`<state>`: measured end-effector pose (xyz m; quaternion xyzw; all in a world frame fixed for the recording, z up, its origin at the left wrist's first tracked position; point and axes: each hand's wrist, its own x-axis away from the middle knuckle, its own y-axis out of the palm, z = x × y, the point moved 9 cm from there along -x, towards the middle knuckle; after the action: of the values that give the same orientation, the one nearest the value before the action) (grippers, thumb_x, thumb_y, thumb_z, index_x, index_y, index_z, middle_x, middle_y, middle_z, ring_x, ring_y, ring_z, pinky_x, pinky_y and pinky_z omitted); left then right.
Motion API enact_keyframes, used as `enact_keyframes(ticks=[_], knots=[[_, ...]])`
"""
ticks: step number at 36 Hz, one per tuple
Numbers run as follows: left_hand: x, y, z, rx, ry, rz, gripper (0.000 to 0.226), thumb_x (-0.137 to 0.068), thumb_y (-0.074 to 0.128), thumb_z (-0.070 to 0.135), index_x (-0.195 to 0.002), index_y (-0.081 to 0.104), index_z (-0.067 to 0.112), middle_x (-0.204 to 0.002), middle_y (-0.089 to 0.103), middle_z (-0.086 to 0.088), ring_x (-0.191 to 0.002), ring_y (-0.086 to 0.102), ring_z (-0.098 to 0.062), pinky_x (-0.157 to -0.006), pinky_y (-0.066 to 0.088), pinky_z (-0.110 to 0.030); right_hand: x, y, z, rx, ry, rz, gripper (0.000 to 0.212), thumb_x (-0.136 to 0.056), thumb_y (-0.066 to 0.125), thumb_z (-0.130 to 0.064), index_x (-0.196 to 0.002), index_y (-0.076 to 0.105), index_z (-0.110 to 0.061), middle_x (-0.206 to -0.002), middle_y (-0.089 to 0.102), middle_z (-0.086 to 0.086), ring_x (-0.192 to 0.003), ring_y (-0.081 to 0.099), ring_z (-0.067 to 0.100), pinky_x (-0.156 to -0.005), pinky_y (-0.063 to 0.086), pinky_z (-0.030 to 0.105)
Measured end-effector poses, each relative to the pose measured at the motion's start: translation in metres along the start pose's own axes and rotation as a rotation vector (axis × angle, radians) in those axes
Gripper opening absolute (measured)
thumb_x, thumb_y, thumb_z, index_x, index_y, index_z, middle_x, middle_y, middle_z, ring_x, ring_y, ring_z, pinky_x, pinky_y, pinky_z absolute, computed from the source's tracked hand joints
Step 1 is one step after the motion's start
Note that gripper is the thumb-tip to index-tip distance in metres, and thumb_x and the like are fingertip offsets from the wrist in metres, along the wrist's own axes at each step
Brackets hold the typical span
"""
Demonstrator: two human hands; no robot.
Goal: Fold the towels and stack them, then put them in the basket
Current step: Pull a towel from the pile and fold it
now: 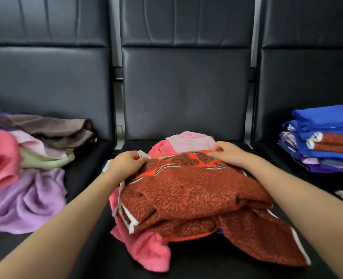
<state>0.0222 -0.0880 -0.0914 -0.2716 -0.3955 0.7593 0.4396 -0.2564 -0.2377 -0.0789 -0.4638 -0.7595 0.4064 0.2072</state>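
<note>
Towels: the one in work is the red-orange patterned towel (188,190), lying on the middle seat (186,97) of a row of dark padded seats, on top of a pink towel (144,248) that sticks out below and behind it. Left hand (127,163) pinches the far left corner at its white edging; right hand (227,152) pinches the far right corner. Both grips are curled onto the cloth, fingers not spread. Judged step: a fold is in progress, far edge held at both corners.

Risks from here:
- The near right portion hangs loose and skewed toward the seat front; folding over it would give an uneven packet, and it may slide off.
- The pink towel underneath could be dragged along with the fold, since the two lie in contact.
- Corner pinches are shallow; thin cloth may slip out of one grip and collapse the fold.

Count:
- Seats visible: three.
- Hands: two, both engaged.
- Unfolded heap (31,164) on the left seat: at least five cloths (brown, pale pink, green, lilac, coral pink); exact number cannot be told.
- Folded stack (323,139) on the right seat: many layers, mostly blue with red-orange ones between; layers too tight to count.
- Basket: none in view.
</note>
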Motion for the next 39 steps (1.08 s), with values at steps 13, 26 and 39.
enact_keyframes(ticks=[13, 26, 39], knots=[[0.019, -0.016, -0.003, 0.262, 0.090, 0.066, 0.045, -0.085, 0.065, 0.050, -0.068, 0.063, 0.009, -0.059, 0.058, 0.001, -0.062, 0.054, -0.015, -0.062, 0.041, -0.036, 0.025, -0.027, 0.005, -0.020, -0.002, 0.247, 0.017, -0.073, 0.080, -0.024, -0.075, 0.063, -0.022, -0.092, 0.065, -0.004, -0.090, 0.057, 0.015, -0.081, 0.044, 0.032], [0.023, -0.017, 0.022, 0.240, 0.095, 0.120, 0.019, -0.087, 0.067, 0.035, -0.085, 0.072, 0.017, -0.078, 0.067, 0.002, -0.081, 0.062, -0.018, -0.074, 0.046, -0.033, 0.040, -0.024, 0.037, -0.279, 0.146, 0.174, 0.019, -0.078, 0.079, -0.019, -0.077, 0.067, -0.004, -0.067, 0.060, 0.001, -0.065, 0.053, 0.013, -0.056, 0.038, 0.023], [0.044, -0.008, 0.020, 0.041, 0.131, -0.028, 0.024, -0.100, 0.043, 0.032, -0.114, 0.060, 0.022, -0.104, 0.064, 0.001, -0.106, 0.056, -0.019, -0.076, 0.030, -0.025, 0.088, -0.066, -0.008, -0.515, -0.048, 0.488, 0.012, -0.093, 0.061, -0.018, -0.081, 0.063, -0.019, -0.080, 0.064, 0.003, -0.076, 0.057, 0.014, -0.073, 0.043, 0.032]])
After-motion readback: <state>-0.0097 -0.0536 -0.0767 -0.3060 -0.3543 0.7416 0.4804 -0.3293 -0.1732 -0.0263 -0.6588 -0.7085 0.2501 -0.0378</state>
